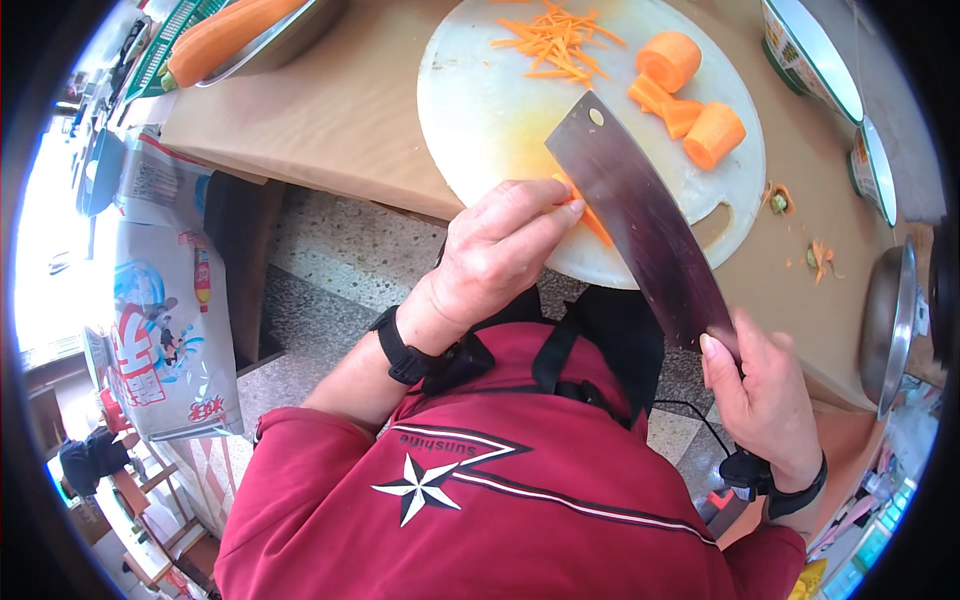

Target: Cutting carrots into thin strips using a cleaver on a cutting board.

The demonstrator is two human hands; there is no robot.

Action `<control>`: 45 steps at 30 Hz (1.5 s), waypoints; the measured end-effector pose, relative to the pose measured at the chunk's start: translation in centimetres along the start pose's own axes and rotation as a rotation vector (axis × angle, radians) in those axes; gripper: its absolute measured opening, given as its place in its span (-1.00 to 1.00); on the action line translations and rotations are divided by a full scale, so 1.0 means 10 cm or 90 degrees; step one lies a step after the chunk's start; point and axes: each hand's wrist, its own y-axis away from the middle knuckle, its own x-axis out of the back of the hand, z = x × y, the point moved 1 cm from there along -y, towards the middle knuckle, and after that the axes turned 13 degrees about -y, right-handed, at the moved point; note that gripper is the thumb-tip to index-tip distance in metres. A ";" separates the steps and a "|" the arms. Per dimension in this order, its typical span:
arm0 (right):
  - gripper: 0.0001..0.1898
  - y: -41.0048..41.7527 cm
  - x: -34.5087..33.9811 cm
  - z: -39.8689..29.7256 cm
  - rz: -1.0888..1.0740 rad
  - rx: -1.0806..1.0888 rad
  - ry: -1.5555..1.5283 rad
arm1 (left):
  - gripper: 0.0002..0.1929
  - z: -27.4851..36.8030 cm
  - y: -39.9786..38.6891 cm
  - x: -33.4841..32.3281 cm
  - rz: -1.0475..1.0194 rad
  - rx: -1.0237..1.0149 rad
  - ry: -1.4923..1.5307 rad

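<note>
My right hand (761, 390) grips the handle end of a broad cleaver (645, 217), whose blade slants up and left over a round white cutting board (480, 127). The fingertips of my left hand (510, 240) press on carrot slices (592, 217) lying along the blade's left side. Towards the far edge of the board lies a heap of carrot shreds (559, 41). Right of the blade are a thick carrot chunk (669, 61), some cut carrot pieces (667, 107) and another chunk (714, 136). The blade hides part of the board.
Whole peeled carrots (232, 37) rest in a metal bowl (300, 41) at the upper left, beside a green basket (161, 45). Carrot ends (780, 201) and scraps (820, 259) lie right of the board. Green-rimmed bowls (817, 56) and a metal basin (885, 330) stand along the right.
</note>
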 end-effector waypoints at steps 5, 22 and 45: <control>-0.88 -0.07 -0.04 -0.03 0.003 0.012 0.012 | -0.77 -0.02 0.01 0.00 0.005 -0.007 0.013; -0.88 -0.35 -0.06 -0.23 -0.024 -0.007 0.046 | -0.74 -0.02 -0.01 0.00 -0.014 -0.012 0.028; -0.82 -0.96 -0.32 -0.14 0.040 0.156 0.167 | -0.71 0.00 0.01 -0.01 0.014 -0.003 0.041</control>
